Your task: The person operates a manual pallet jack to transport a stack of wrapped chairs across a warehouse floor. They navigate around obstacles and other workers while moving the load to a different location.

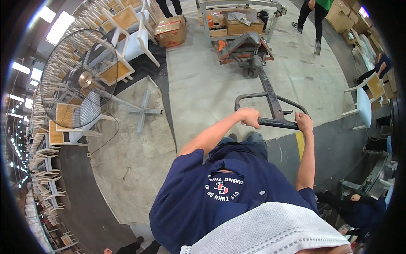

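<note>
**Steel handle gripped by both hands**

Steel loop handle of a pallet jack sits ahead of the person over the concrete floor. Left hand is closed around the bar's left end; right hand is closed around its right end. The shaft runs up to the jack, which carries boxes. A big fan stands to the left, with white chairs stacked behind it.
</note>
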